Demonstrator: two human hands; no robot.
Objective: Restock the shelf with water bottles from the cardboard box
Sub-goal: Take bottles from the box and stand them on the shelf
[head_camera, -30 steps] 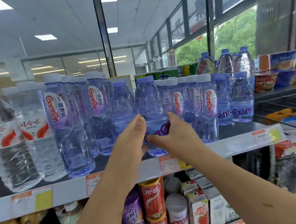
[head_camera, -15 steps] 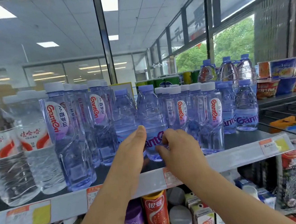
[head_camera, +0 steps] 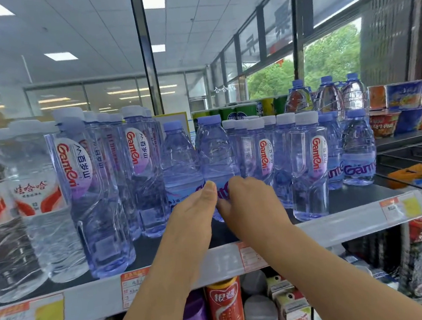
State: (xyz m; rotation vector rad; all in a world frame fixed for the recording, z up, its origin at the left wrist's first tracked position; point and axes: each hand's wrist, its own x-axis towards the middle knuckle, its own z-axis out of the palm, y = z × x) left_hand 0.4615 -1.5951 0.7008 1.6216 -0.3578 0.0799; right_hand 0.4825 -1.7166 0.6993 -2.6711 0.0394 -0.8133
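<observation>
Head view: white-capped bottles (head_camera: 308,166) crowd the blue-capped bottle (head_camera: 216,156) on the shelf (head_camera: 340,228).

Dark shelf (head_camera: 358,198) under upright water bottles (head_camera: 308,166)
</observation>
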